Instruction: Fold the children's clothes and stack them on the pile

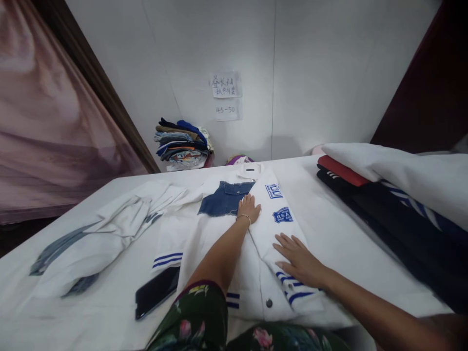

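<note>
A white jacket (215,239) lies spread on the table, its collar at the far end. It has a blue denim chest patch (223,200), and blue stripes mark its hem and cuffs. One sleeve (296,229), bearing blue badges, lies folded over the front. My left hand (249,208) rests flat on the jacket's chest, beside the denim patch. On the folded sleeve, just above its striped cuff, lies my right hand (302,261) with fingers spread. Neither hand grips the cloth.
A black phone (157,292) lies left of the jacket. Farther left is a crumpled white and denim garment (109,239). Dark, red and white clothes (383,219) are heaped at the right. A folded clothes stack (183,144) stands beyond the table (126,187), near the wall.
</note>
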`<state>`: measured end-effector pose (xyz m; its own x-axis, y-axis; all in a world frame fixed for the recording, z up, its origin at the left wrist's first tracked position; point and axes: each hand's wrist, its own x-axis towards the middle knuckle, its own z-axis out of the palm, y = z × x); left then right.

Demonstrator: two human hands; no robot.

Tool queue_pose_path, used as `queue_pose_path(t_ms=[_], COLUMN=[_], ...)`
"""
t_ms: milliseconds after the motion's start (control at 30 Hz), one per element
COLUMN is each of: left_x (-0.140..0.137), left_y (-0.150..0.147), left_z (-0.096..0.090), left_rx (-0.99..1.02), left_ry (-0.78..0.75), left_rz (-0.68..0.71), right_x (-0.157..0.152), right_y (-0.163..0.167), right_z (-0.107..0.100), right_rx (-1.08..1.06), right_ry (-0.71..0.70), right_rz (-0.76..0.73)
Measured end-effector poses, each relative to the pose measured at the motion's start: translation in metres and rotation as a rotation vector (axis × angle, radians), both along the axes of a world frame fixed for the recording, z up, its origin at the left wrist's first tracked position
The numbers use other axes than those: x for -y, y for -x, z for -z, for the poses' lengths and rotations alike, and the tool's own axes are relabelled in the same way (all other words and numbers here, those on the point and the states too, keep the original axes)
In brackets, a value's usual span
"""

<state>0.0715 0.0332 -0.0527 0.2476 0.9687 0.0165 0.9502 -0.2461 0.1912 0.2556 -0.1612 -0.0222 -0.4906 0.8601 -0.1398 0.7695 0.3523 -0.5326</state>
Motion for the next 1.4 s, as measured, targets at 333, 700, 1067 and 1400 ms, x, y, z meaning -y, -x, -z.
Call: queue_pose_path(t_ms=[333,700,1067,1400], left_x=[-0.002,0.009,0.027,0.072], left_y=[0.000,0.022,0.177,0.305], left_z=[-0.006,-0.026,-0.073,-0.064], left_rx=[0.001,0.093,0.010,0.088], left_ry=[0.069,0.081,-0.159,0.062], left_rz=[0.009,0.035,-0.323,-0.762], right_x=[0.058,0.067,0.062,0.052], right_y=[0.016,0.009,-0.003,-0.021], right_z=[-0.009,0.007,0.031,0.068], right_rx=[0.015,0.065,-0.052,0.023], right_ry=[-0.140,-0.281,-0.212,-0.398], right_rz=[-0.118,-0.089,-0.025,0.030])
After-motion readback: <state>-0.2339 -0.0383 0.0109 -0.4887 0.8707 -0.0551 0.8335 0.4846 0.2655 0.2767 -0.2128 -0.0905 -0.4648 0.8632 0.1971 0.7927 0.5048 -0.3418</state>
